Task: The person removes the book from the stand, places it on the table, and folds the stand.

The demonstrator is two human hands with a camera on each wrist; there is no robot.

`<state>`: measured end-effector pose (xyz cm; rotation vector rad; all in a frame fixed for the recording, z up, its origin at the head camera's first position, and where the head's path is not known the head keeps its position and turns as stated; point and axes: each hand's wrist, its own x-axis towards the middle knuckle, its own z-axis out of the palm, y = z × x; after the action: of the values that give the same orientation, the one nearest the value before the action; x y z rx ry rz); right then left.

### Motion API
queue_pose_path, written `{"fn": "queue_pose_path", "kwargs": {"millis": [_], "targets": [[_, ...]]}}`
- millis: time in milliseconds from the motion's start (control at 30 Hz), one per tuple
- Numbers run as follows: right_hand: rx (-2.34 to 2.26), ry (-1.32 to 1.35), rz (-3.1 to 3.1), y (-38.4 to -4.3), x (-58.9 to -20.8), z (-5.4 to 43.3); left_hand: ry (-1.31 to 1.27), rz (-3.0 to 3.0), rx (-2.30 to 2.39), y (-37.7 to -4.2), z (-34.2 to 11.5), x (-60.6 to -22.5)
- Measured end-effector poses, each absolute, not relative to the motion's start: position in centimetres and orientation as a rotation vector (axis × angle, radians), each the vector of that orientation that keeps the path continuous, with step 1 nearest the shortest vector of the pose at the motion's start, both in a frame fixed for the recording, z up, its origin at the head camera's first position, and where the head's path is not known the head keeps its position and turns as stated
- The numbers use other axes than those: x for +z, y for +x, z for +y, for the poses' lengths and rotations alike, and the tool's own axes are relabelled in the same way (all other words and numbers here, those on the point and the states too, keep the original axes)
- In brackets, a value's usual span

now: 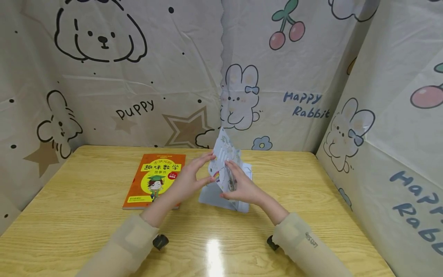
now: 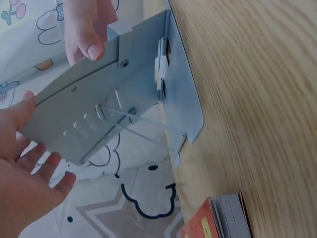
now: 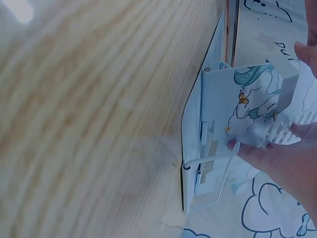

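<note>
A pale book stand (image 1: 220,163), printed with a unicorn and a rainbow, stands on the table with its panel tilted up from a flat base (image 2: 185,84). In the left wrist view its grey back shows slots and a wire prop (image 2: 143,131). My left hand (image 1: 188,179) is at the panel's left edge, fingers spread and loosely bent, touching it there. From the other side my right hand (image 1: 243,186) holds the panel, its fingers on the printed face near the slots. A wire page holder (image 3: 210,159) lies by my right fingers in the right wrist view.
An orange book (image 1: 138,181) with a cartoon figure lies left of the stand on the wooden table (image 1: 294,231). Printed cloth (image 1: 187,77) hangs behind and along both sides. Dark wrist straps (image 1: 160,242) show below my sleeves.
</note>
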<state>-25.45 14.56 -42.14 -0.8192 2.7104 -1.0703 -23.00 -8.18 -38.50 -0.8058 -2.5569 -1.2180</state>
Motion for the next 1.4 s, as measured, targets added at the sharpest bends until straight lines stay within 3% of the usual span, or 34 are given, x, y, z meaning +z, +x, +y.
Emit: {"fn": "queue_pose_path", "kwargs": {"millis": [967,1400], "targets": [[-1.094,-1.021,2.502,-26.9,-42.3,15.3,-0.587,-2.552,-1.198,-20.5,-6.8,-38.1],[-1.074,-0.914,2.663,-24.8,-42.0,14.6,-0.610,-2.555,-1.228,-20.5,-7.6,-38.3]]}}
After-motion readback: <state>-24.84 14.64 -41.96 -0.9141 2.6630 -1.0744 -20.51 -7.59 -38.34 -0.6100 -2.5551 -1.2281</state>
